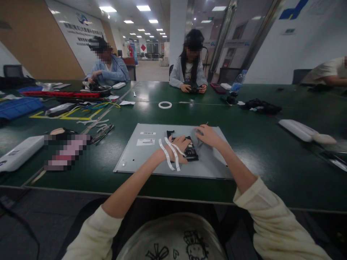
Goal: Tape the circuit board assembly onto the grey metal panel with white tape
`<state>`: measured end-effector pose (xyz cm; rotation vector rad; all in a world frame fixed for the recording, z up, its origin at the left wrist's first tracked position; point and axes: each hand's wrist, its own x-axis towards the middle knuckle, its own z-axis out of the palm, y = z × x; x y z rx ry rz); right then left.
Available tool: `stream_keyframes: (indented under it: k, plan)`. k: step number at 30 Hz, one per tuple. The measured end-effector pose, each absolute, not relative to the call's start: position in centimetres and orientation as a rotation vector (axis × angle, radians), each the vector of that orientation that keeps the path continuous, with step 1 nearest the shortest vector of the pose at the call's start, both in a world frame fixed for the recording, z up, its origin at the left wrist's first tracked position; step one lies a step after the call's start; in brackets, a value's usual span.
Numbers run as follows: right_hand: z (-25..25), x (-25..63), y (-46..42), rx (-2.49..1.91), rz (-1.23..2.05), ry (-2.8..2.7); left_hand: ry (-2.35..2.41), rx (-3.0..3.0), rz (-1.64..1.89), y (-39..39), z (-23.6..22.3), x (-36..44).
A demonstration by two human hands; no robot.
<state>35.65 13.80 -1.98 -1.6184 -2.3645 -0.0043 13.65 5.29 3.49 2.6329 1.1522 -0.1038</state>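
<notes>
A grey metal panel (pixel 151 155) lies flat on the green table in front of me. A small black component (pixel 191 151) sits near its middle. My left hand (pixel 179 147) rests on that component with its fingers curled, and two white tape strips (pixel 171 153) stick to the back of the hand and wrist. My right hand (pixel 207 135) is just right of it, fingers bent down and pressing on the panel by thin wires at the component's far edge. Whether it pinches anything is hidden.
A white tape roll (pixel 165 105) lies beyond the panel. White devices sit at the left (pixel 20 153) and right (pixel 300 130). Tools and coloured wires (pixel 101 105) lie left. Two people work across the table; a third sits far right by a water bottle (pixel 238 83).
</notes>
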Motion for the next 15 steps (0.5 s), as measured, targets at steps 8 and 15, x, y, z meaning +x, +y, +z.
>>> stream_keyframes:
  k: [8,15]
  plan:
    - [-0.7,36.2,13.4,-1.813,0.035,-2.301,1.158,2.730,0.126,5.0,1.8,12.9]
    - [-0.1,36.6,13.1,-1.886,0.028,-2.251,1.050,2.809,0.195,5.0,1.5,12.8]
